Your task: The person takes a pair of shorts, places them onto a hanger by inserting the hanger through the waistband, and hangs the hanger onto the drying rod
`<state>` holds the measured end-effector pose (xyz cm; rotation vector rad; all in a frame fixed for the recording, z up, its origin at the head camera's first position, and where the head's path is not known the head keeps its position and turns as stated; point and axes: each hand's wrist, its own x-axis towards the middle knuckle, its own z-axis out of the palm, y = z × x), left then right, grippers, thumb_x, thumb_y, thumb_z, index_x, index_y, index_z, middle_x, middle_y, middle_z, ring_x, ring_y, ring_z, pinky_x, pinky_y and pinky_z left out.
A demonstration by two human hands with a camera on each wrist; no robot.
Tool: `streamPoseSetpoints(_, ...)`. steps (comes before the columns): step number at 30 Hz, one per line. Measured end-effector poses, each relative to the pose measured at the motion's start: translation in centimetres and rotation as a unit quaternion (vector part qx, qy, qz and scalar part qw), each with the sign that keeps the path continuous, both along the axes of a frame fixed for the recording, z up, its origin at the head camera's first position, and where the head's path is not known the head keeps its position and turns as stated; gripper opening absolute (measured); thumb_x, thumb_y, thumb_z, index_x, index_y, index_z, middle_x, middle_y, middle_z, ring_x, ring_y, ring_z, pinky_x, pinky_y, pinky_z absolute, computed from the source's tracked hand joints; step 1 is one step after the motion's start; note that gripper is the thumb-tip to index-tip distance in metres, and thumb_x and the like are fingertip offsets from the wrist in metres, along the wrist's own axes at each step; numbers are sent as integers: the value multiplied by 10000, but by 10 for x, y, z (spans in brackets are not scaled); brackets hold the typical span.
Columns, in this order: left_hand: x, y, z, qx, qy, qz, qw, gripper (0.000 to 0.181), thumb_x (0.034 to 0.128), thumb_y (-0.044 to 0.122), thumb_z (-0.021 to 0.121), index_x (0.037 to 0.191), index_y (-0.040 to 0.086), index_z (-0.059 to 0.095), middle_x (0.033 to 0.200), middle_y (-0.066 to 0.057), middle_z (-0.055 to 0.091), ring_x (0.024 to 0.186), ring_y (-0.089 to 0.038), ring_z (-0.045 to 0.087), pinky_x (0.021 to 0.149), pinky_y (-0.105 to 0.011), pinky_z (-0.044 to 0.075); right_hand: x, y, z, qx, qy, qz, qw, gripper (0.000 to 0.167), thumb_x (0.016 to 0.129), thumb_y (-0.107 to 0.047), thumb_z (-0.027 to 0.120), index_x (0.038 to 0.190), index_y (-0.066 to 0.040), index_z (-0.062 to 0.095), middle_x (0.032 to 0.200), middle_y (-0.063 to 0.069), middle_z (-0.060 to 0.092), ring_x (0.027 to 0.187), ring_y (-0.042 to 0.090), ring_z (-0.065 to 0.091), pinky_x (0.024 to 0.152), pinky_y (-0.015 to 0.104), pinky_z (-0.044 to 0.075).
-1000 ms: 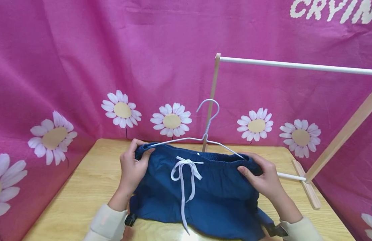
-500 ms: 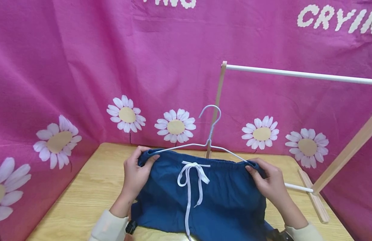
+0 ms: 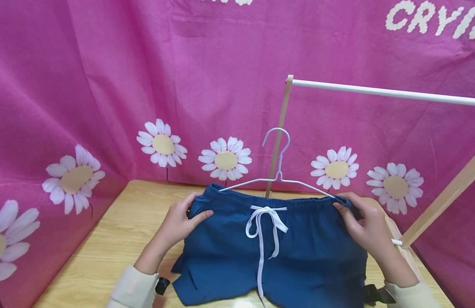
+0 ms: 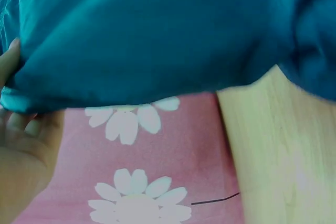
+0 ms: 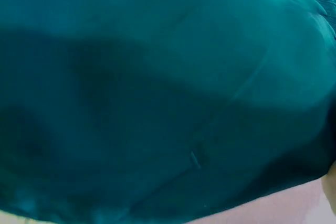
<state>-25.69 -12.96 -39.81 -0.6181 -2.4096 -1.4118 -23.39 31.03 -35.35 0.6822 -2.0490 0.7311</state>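
A pair of dark blue shorts point(image 3: 225, 244) with a white drawstring point(image 3: 260, 233) tied in a bow hangs spread between my hands. A white wire hanger point(image 3: 256, 181) rises from the waistband, hook upward, its two arm ends hidden inside the waist. My left hand point(image 3: 179, 220) pinches the side of the shorts just below the waistband corner, thumb in front. At the opposite corner, my right hand point(image 3: 368, 224) pinches the waistband by the hanger's end. Blue cloth fills much of both wrist views; in the left one, my left hand point(image 4: 31, 150) holds its edge.
Behind the shorts stands a rack with wooden posts point(image 3: 283, 124) and a white top rail point(image 3: 376, 91); its right post slants at the right. Below lies a wooden table point(image 3: 118, 222). A pink curtain point(image 3: 222, 77) with daisies encloses the back and sides.
The shorts, hanger and both hands have moved right in the head view. My left hand has shifted from the waistband corner to slightly below it.
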Motion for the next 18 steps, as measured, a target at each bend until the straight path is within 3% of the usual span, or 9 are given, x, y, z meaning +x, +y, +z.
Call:
streamPoseSetpoints(3, 0, 1, -5, -178, -402, -211, 9988, 607, 910, 234, 781, 1440, 83, 525, 1263, -131, 695, 1063, -296, 710, 854, -399, 598, 0, 5, 7, 117, 55, -62, 9999, 262, 794, 70, 793, 1028, -36, 743, 822, 83, 714, 701, -20, 483, 681, 87, 417)
streamPoseSetpoints(8, -1, 5, -16, -306, -779, -303, 9960, 694, 910, 193, 779, 1506, 43, 456, 1348, -181, 643, 1137, -362, 679, 888, -441, 583, 1, 14, 17, -108, 200, -272, 9994, 258, 785, 119, 767, 1020, 15, 738, 850, 160, 716, 768, -103, 516, 781, 33, 429)
streamPoseSetpoints(12, -4, 5, -22, -465, -863, -375, 9945, 667, 920, 141, 761, 1505, 34, 461, 1380, -190, 618, 1201, -380, 643, 943, -488, 549, 1, 24, 27, -522, 292, -625, 9963, 197, 829, 76, 748, 1024, 55, 727, 898, -131, 705, 818, -147, 501, 777, 35, 393)
streamPoseSetpoints(15, -5, 4, -25, -587, -910, -357, 9935, 609, 922, 140, 759, 1471, 51, 511, 1358, -161, 640, 1186, -339, 653, 970, -478, 540, 3, 33, 34, -778, 318, -721, 9938, 146, 879, 10, 735, 1008, 76, 717, 973, -347, 590, 833, -139, 514, 773, 54, 391)
streamPoseSetpoints(18, -3, 3, -28, -641, -861, -316, 9937, 517, 916, 128, 765, 1396, 65, 583, 1220, -108, 710, 1030, -244, 689, 911, -398, 577, 3, 40, 41, -910, 339, -754, 9924, 136, 894, -4, 728, 998, 83, 718, 966, -386, 581, 813, -145, 531, 763, 51, 394)
